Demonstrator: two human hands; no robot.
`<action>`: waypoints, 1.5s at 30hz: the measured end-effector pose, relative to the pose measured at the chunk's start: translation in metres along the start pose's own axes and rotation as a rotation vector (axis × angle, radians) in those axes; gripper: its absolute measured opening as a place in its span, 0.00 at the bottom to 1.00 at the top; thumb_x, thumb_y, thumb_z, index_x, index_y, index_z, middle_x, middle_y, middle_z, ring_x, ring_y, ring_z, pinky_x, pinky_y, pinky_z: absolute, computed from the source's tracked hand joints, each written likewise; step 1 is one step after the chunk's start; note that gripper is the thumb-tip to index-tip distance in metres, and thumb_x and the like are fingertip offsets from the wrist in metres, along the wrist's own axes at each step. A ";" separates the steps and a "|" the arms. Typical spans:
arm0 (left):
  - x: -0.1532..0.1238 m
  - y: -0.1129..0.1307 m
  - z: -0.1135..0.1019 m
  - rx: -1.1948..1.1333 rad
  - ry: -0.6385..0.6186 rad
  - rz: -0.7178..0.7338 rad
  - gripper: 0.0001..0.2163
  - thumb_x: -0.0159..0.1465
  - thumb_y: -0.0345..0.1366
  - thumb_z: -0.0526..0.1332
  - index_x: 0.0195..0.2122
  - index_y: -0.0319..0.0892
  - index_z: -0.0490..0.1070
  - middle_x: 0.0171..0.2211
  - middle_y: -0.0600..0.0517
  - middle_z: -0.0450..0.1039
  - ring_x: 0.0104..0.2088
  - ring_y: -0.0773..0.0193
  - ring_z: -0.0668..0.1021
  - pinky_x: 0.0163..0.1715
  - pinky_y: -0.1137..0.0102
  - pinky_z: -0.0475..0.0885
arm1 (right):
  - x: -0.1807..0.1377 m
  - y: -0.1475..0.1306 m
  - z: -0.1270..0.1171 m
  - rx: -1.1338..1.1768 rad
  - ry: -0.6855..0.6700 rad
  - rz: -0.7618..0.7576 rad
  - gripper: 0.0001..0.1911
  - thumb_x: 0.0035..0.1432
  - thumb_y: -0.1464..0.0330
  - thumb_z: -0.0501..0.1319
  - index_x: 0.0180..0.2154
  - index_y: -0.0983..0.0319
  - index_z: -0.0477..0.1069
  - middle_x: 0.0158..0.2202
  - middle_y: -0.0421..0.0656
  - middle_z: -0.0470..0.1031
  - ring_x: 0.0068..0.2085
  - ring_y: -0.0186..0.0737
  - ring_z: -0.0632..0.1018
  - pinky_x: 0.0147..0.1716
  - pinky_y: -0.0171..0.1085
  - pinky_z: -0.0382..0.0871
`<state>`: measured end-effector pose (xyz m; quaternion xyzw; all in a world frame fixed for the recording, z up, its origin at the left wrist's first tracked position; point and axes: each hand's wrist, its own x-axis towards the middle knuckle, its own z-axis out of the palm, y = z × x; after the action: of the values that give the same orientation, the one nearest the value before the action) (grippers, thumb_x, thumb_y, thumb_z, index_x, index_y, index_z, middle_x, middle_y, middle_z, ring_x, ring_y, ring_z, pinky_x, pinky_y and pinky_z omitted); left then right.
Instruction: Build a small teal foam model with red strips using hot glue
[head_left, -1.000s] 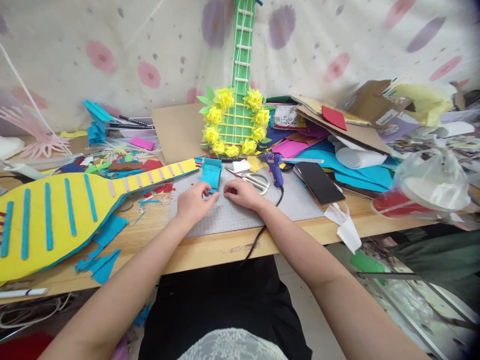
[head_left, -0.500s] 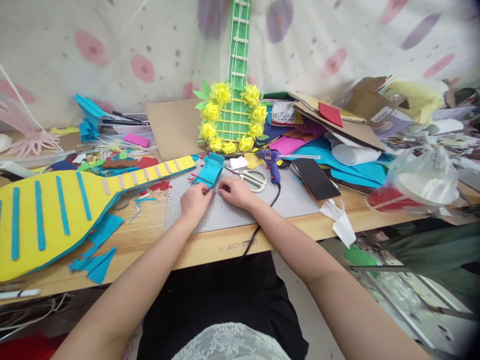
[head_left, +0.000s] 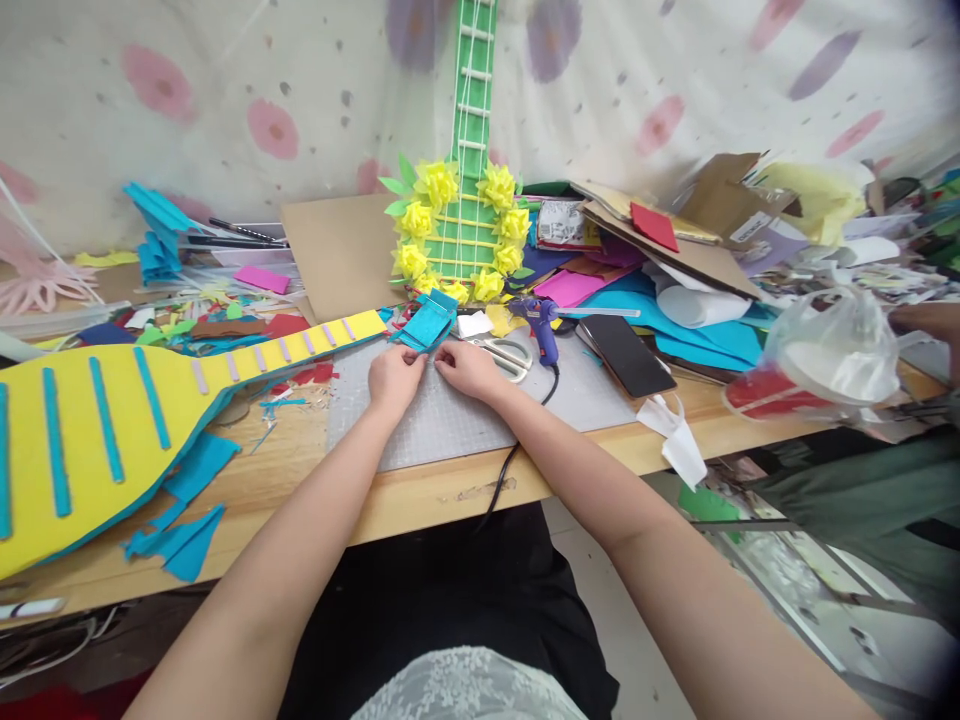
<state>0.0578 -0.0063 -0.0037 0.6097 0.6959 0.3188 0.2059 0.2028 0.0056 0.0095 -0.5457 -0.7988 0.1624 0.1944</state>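
Observation:
My left hand (head_left: 394, 375) and my right hand (head_left: 463, 366) meet over a grey cutting mat (head_left: 465, 420), fingers pinched together on the near edge of a small teal foam piece (head_left: 427, 322). The piece is tilted up off the mat, just past the head end of a long yellow foam guitar shape (head_left: 150, 400) with teal stripes. Scissors (head_left: 504, 355) lie right behind my right hand. A blue glue gun (head_left: 541, 322) rests beyond them, its black cord running off the table edge.
A green foam guitar (head_left: 465, 200) ringed with yellow flowers leans on the back wall. A black phone (head_left: 624, 355), stacked cardboard and foam sheets (head_left: 675, 260) and a plastic bag (head_left: 832, 350) crowd the right. Teal offcuts (head_left: 180, 530) litter the wooden table's front left.
The teal piece has been lifted from flat on the mat and tipped up away from me. Both hands have drawn closer together and moved slightly farther from me along with it.

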 end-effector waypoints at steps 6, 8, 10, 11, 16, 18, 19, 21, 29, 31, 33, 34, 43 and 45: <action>-0.002 -0.004 -0.003 -0.052 -0.018 0.004 0.09 0.56 0.39 0.57 0.32 0.42 0.75 0.26 0.51 0.77 0.33 0.63 0.78 0.35 0.71 0.68 | 0.024 0.007 -0.022 0.061 -0.249 -0.047 0.04 0.51 0.73 0.58 0.30 0.63 0.71 0.31 0.42 0.75 0.32 0.36 0.72 0.30 0.32 0.59; -0.002 -0.006 -0.004 -0.065 -0.031 0.011 0.09 0.56 0.38 0.57 0.32 0.42 0.75 0.26 0.51 0.77 0.32 0.63 0.78 0.35 0.71 0.68 | 0.020 0.008 -0.017 0.154 -0.148 -0.029 0.05 0.52 0.72 0.56 0.31 0.63 0.71 0.31 0.41 0.75 0.32 0.34 0.72 0.31 0.31 0.59; -0.003 -0.007 -0.006 -0.063 -0.028 0.027 0.09 0.55 0.37 0.57 0.33 0.42 0.75 0.28 0.51 0.78 0.33 0.64 0.78 0.35 0.71 0.68 | 0.012 0.007 -0.008 0.200 -0.072 0.012 0.06 0.53 0.70 0.55 0.32 0.63 0.70 0.31 0.40 0.74 0.31 0.34 0.71 0.30 0.31 0.59; -0.003 -0.007 -0.007 -0.053 -0.022 0.037 0.09 0.55 0.36 0.57 0.34 0.42 0.75 0.30 0.51 0.78 0.33 0.64 0.78 0.36 0.72 0.68 | 0.008 0.007 -0.003 0.207 -0.041 0.025 0.06 0.53 0.70 0.55 0.32 0.63 0.70 0.30 0.40 0.74 0.31 0.34 0.71 0.30 0.31 0.59; -0.008 -0.005 -0.013 0.084 -0.010 0.014 0.10 0.56 0.39 0.57 0.36 0.45 0.75 0.34 0.51 0.78 0.35 0.62 0.77 0.33 0.70 0.67 | -0.004 0.000 0.013 0.223 0.048 0.024 0.07 0.55 0.67 0.55 0.33 0.62 0.70 0.30 0.40 0.75 0.31 0.34 0.72 0.30 0.32 0.60; -0.010 -0.004 -0.015 0.116 -0.011 -0.004 0.11 0.56 0.40 0.56 0.36 0.46 0.75 0.33 0.52 0.78 0.35 0.62 0.77 0.32 0.70 0.66 | -0.004 -0.003 0.014 0.210 0.049 0.031 0.07 0.55 0.67 0.55 0.32 0.61 0.70 0.30 0.40 0.75 0.31 0.35 0.73 0.30 0.32 0.60; -0.010 -0.004 -0.015 0.117 -0.011 -0.007 0.11 0.57 0.40 0.56 0.36 0.46 0.75 0.33 0.52 0.78 0.35 0.62 0.77 0.31 0.70 0.65 | -0.003 -0.005 0.014 0.200 0.045 0.034 0.07 0.55 0.67 0.55 0.32 0.61 0.70 0.30 0.40 0.75 0.31 0.35 0.73 0.30 0.32 0.60; -0.009 -0.005 -0.014 0.102 -0.010 -0.009 0.11 0.57 0.41 0.56 0.35 0.46 0.75 0.33 0.52 0.78 0.34 0.62 0.77 0.31 0.70 0.65 | -0.003 -0.007 0.013 0.182 0.040 0.040 0.07 0.55 0.67 0.55 0.32 0.61 0.70 0.30 0.40 0.75 0.31 0.35 0.73 0.29 0.32 0.60; -0.006 -0.010 -0.011 0.045 -0.001 -0.006 0.11 0.57 0.42 0.57 0.35 0.45 0.75 0.32 0.51 0.77 0.33 0.64 0.76 0.33 0.71 0.66 | -0.004 -0.007 0.013 0.178 0.025 0.037 0.06 0.54 0.67 0.56 0.31 0.61 0.70 0.29 0.39 0.76 0.30 0.34 0.73 0.28 0.32 0.59; -0.006 -0.010 -0.011 0.043 -0.001 0.001 0.11 0.57 0.42 0.56 0.35 0.44 0.75 0.32 0.51 0.77 0.33 0.64 0.76 0.32 0.71 0.65 | -0.004 -0.007 0.014 0.177 0.032 0.043 0.06 0.54 0.67 0.56 0.31 0.61 0.70 0.29 0.39 0.76 0.30 0.35 0.73 0.28 0.32 0.59; -0.007 -0.010 -0.011 0.045 -0.001 0.008 0.11 0.57 0.42 0.56 0.35 0.44 0.75 0.32 0.51 0.77 0.32 0.64 0.76 0.31 0.71 0.65 | -0.004 -0.008 0.014 0.175 0.035 0.046 0.06 0.53 0.67 0.56 0.31 0.61 0.70 0.29 0.39 0.76 0.30 0.35 0.73 0.28 0.32 0.59; -0.007 -0.010 -0.011 0.046 -0.001 0.009 0.11 0.57 0.42 0.56 0.35 0.44 0.75 0.31 0.51 0.77 0.32 0.64 0.76 0.30 0.71 0.65 | -0.003 -0.008 0.013 0.174 0.034 0.047 0.06 0.53 0.67 0.56 0.30 0.61 0.70 0.29 0.39 0.76 0.30 0.35 0.73 0.28 0.32 0.59; -0.007 -0.008 -0.012 0.043 -0.010 -0.011 0.10 0.57 0.41 0.56 0.35 0.45 0.75 0.33 0.52 0.78 0.34 0.64 0.77 0.33 0.71 0.66 | -0.003 -0.008 0.013 0.157 0.019 0.041 0.06 0.54 0.67 0.56 0.31 0.60 0.71 0.30 0.40 0.76 0.32 0.35 0.73 0.29 0.32 0.59; -0.007 -0.009 -0.012 0.042 -0.008 -0.009 0.10 0.57 0.41 0.57 0.35 0.45 0.75 0.33 0.52 0.78 0.34 0.64 0.77 0.33 0.71 0.66 | -0.003 -0.008 0.013 0.151 0.024 0.038 0.06 0.54 0.67 0.56 0.31 0.60 0.71 0.31 0.40 0.76 0.32 0.36 0.74 0.29 0.32 0.59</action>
<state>0.0448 -0.0158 -0.0017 0.6120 0.7044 0.3008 0.1972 0.1912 -0.0009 0.0012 -0.5463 -0.7714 0.2195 0.2415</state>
